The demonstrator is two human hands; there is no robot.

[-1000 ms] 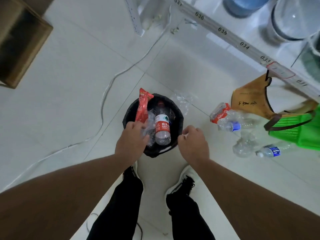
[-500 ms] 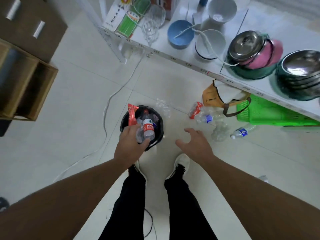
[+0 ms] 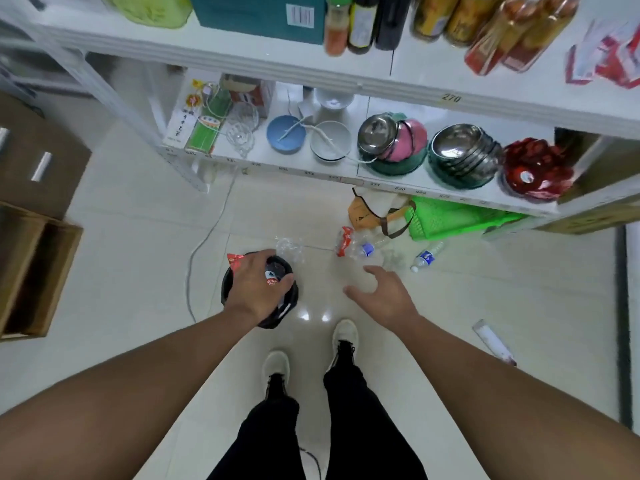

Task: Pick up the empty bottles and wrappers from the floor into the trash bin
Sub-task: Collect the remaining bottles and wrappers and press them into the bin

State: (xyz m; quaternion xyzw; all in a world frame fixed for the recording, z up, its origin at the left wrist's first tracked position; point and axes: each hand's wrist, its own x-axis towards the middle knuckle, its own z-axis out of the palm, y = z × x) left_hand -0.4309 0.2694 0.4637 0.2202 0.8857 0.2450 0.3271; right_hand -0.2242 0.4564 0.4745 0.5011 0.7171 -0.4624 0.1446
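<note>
The trash bin [image 3: 228, 289] stands left of the bottles [image 3: 424, 258], which seemingly lie before the shelf [image 3: 381, 178].

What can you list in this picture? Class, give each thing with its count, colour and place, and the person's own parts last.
trash bin: one, black, floor, under the left hand
red wrapper: one, at the bin's rim
bottles: several, clear, floor right of the bin
crumpled plastic: one, clear, behind the bin
green basket: one, under the shelf
steel bowls: stacked, lower shelf
cable: one, white, floor
hands: left hand over the bin, right hand open above the floor
</note>
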